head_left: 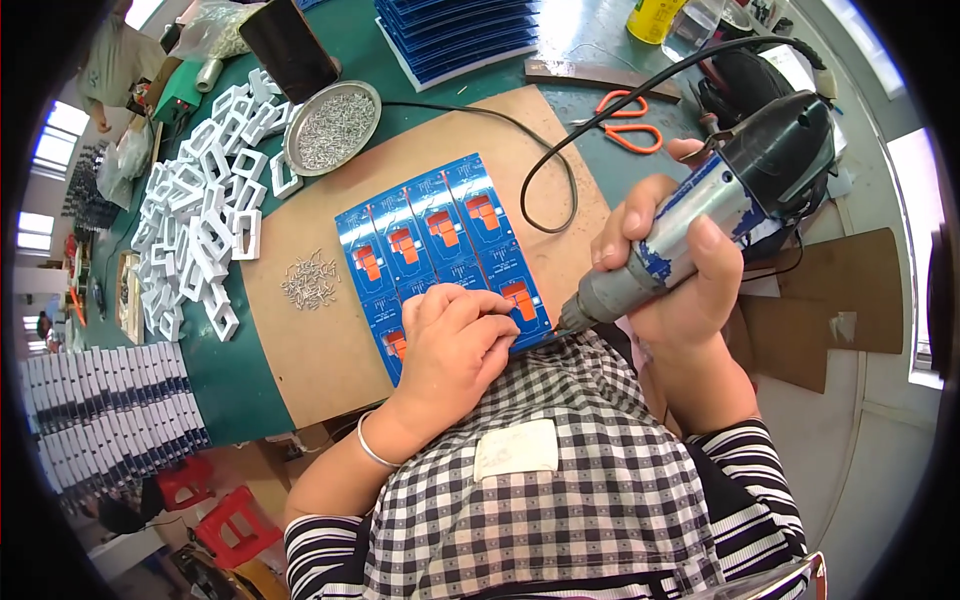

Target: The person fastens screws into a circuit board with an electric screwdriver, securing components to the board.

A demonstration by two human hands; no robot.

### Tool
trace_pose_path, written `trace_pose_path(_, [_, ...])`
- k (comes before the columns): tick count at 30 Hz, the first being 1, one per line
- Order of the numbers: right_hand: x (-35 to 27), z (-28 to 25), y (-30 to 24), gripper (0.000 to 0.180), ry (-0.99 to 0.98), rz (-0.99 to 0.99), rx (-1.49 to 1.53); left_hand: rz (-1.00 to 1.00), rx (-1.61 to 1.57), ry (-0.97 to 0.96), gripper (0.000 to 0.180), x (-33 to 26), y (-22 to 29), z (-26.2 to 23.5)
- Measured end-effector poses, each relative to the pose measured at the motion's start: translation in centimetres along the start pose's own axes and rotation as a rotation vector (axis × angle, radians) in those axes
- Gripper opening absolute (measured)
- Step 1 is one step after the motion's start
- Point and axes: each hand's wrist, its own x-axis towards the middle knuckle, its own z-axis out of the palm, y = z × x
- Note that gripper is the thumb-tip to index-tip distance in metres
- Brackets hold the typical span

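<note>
My right hand (680,270) grips a power drill (690,215) with a silver body and black rear end. Its tip points down-left and meets the right near edge of a blue circuit board panel (430,230), which carries several orange pieces in cut-outs. Over the near part of the panel lies my left hand (455,335), its fingers bent and pressed together. Whatever is under those fingertips is hidden. Beneath the panel is a brown board (300,350). Left of the panel sits a small heap of screws (312,282) on that board.
White plastic frames (205,205) lie piled at left, beside a metal dish (372,100) of screws. Stacked blue panels (460,35) stand at the back. Orange-handled scissors (630,135) lie near a metal bar (600,75). A black cable (570,130) loops over the brown board.
</note>
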Motion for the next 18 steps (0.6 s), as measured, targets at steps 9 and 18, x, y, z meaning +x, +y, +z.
trace_pose_path(9, [-0.4,1.0,0.0,0.06,0.01,0.039,-0.113,0.149,0.322,-0.044,0.016,0.3,1.0,-0.3])
trace_pose_path(18, [-1.6,1.4,0.8,0.069,-0.307,-0.048,-0.241,0.131,0.268,0.034,0.011,-1.0,0.1,-0.1])
